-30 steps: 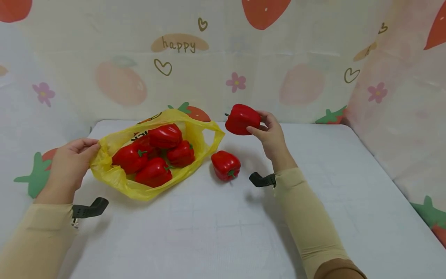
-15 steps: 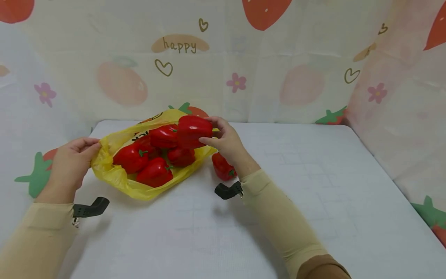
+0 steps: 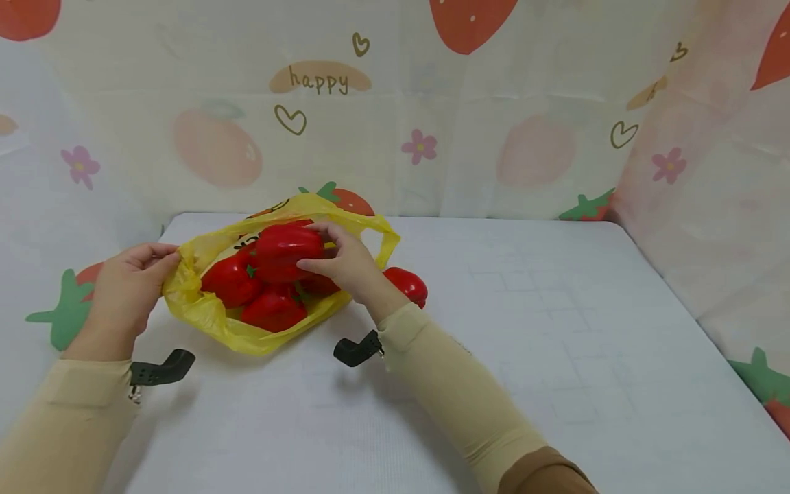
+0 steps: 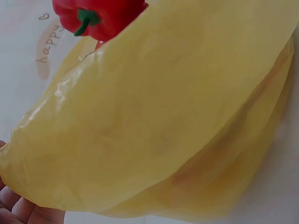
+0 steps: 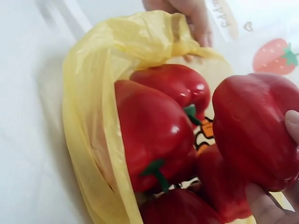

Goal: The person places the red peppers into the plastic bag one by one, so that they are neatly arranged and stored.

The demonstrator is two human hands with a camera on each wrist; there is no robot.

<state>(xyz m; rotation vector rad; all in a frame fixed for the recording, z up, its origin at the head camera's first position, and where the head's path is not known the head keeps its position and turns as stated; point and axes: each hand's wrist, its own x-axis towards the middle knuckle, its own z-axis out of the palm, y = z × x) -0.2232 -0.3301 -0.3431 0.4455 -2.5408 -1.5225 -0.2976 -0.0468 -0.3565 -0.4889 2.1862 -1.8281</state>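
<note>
A yellow plastic bag (image 3: 210, 322) lies on the table with its mouth spread, and several red bell peppers (image 3: 231, 280) are inside it. At the left edge of the bag's mouth, my left hand (image 3: 126, 291) pinches the plastic between thumb and fingers. My right hand (image 3: 348, 264) holds another red bell pepper (image 3: 286, 250) over the bag's mouth, above the peppers within. In the right wrist view this held pepper (image 5: 254, 130) sits between thumb and fingers. The left wrist view shows mostly the bag's side (image 4: 140, 116), with a green-stemmed pepper (image 4: 103, 18) above its rim.
One more red bell pepper (image 3: 407, 285) rests on the white table (image 3: 555, 343) right of the bag, partly hidden behind my right forearm. A printed cloth backdrop (image 3: 469, 103) stands behind the table and along its sides.
My right hand has carried its bell pepper leftward and down, from right of the bag to over its mouth. My left hand keeps its grip on the bag's edge.
</note>
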